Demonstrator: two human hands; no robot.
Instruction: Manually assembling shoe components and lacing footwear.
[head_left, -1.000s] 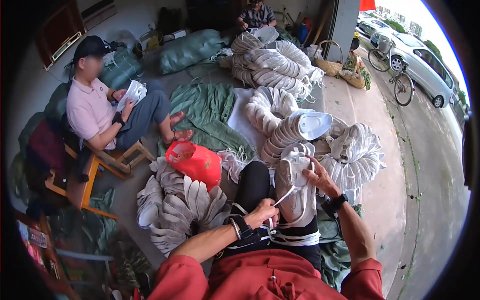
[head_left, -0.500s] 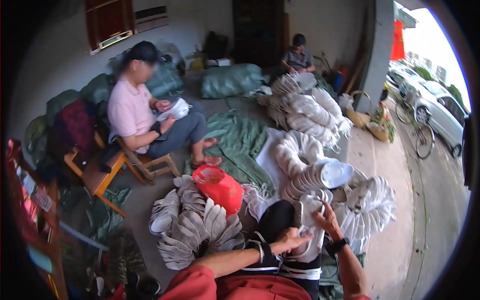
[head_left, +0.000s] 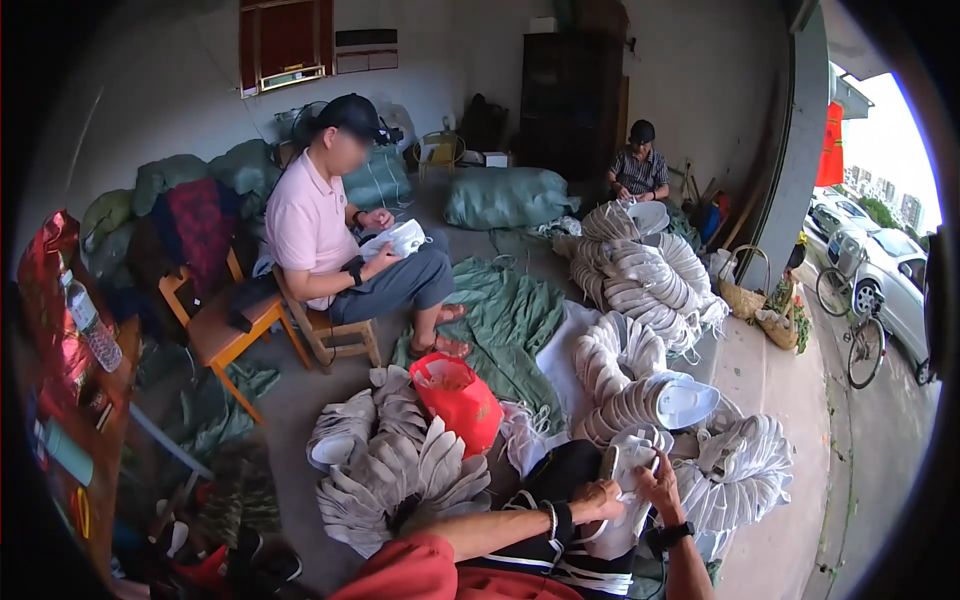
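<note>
A white shoe upper (head_left: 632, 455) lies over my lap, with a pale sole-shaped part running down toward my knees. My right hand (head_left: 660, 487) grips its right edge, thumb and fingers bent around it. On the left side of it, my left hand (head_left: 598, 500) is closed, its fingertips drawn together against the shoe; whether they pinch a lace or the fabric is hidden. White laces (head_left: 597, 577) are looped around my thigh. Just beyond the shoe, a curved row of nested white shoe uppers (head_left: 640, 405) rests on the ground, and another white bundle (head_left: 742, 460) sits at my right.
Greyish nested uppers (head_left: 430, 480) and a red bag (head_left: 458, 405) stand at my left. A co-worker (head_left: 325, 220) on a wooden stool holds a white shoe; another person (head_left: 638, 170) sits farther back behind a white heap (head_left: 650, 270). Green cloth (head_left: 505, 320) covers the floor between.
My left hand has gone from flat with stretched fingers to closed against the shoe. My right hand still holds the edge. The whole view has shifted, with surroundings lower and farther right.
</note>
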